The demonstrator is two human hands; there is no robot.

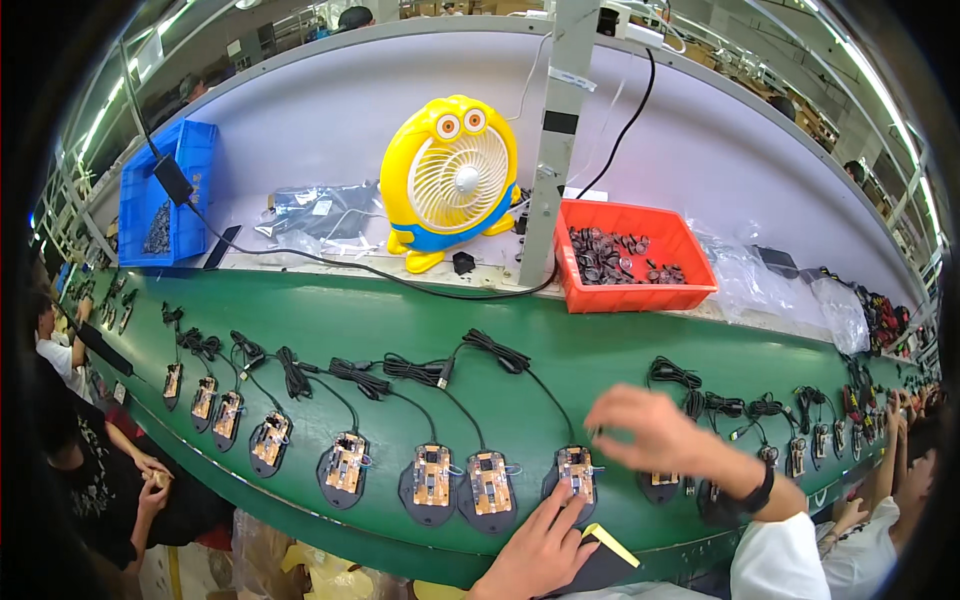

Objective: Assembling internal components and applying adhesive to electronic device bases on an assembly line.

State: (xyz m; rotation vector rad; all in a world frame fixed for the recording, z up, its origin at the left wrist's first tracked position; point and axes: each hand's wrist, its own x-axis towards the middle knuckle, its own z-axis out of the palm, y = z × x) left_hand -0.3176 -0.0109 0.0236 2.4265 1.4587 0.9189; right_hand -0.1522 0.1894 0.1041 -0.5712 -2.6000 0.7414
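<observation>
Left hand [540,548] has its fingers stretched out on a circuit board [577,464] near the green bench [600,350]'s front edge. Right hand [645,427]'s curled just beside it, can't tell if those fingers grip anything.

Head-worn fisheye, downward over both hands [540,548] [648,432]

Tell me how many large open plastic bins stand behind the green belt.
2: a blue rectangular plastic bin at the left, and a red rectangular plastic bin just right of the grey metal post. Others may be hidden toward the cluttered far right.
</observation>
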